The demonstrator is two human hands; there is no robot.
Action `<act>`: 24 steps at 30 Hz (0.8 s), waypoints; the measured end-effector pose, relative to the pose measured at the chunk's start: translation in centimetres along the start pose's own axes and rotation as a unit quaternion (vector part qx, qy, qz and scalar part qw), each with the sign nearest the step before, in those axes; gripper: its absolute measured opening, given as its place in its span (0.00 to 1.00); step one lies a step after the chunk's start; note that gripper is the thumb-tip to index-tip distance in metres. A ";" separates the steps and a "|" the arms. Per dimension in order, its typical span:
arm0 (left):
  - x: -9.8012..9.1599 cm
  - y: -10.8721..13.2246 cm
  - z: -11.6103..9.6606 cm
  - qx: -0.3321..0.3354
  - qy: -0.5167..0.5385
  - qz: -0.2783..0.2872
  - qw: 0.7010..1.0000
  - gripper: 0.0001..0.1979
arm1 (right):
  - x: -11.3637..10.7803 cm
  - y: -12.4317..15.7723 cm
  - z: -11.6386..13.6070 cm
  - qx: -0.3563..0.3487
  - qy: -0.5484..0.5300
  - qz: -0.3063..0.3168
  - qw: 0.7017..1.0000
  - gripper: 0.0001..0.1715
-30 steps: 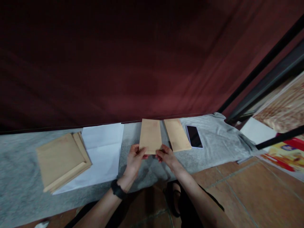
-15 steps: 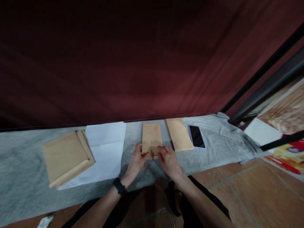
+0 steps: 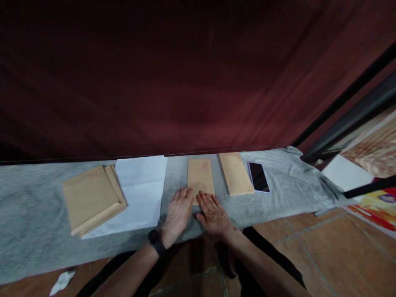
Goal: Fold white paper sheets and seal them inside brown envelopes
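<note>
A narrow tan folded envelope (image 3: 200,176) lies flat on the grey cloth (image 3: 37,231) in front of me. My left hand (image 3: 177,214) rests flat with fingers stretched out, its fingertips at the envelope's near left corner. My right hand (image 3: 213,213) lies flat beside it, fingers spread, fingertips on the envelope's near edge. Neither hand holds anything. A black band sits on my left wrist. A second folded tan envelope (image 3: 236,173) lies just to the right.
A stack of larger tan envelopes (image 3: 93,198) lies at the left, partly on white paper sheets (image 3: 139,189). A black phone (image 3: 258,176) lies right of the second envelope. A dark red curtain hangs behind. Brown floor tiles and a black metal frame are at the right.
The envelope, held up off the cloth in both hands a second ago, now lies flat. Both hands have let go and flattened at its near edge.
</note>
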State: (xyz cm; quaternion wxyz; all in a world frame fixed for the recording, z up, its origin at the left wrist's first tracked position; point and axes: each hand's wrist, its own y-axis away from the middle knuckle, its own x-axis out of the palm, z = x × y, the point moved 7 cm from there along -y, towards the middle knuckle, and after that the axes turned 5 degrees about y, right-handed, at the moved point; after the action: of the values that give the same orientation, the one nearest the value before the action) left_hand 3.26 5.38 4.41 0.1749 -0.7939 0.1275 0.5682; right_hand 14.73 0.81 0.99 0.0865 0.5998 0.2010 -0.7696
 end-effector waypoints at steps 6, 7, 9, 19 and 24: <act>2.6 2.4 -2.4 0.126 0.037 -0.021 0.991 0.28 | 0.9 0.3 -0.4 0.002 0.010 0.010 1.000 0.34; 2.9 2.8 -2.4 0.128 0.032 -0.022 0.991 0.30 | 0.9 0.4 -0.6 -0.002 0.013 0.008 1.000 0.34; 3.0 3.5 -2.2 0.137 0.016 -0.024 0.990 0.35 | 0.7 0.6 -0.9 -0.009 0.018 0.005 1.000 0.35; 2.9 4.6 -1.4 0.117 -0.050 -0.005 0.992 0.41 | -0.6 1.1 -2.2 0.053 0.037 0.016 0.998 0.34; 3.3 4.7 -1.6 0.096 -0.063 0.004 0.993 0.40 | -1.3 1.3 -1.3 0.051 0.032 -0.008 0.998 0.35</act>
State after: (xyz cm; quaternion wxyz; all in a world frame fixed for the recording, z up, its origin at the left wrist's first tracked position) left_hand 3.77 0.41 1.07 0.2556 -0.7354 0.1735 0.6031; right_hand 16.73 -0.01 1.73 0.0428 0.6263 0.1687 -0.7599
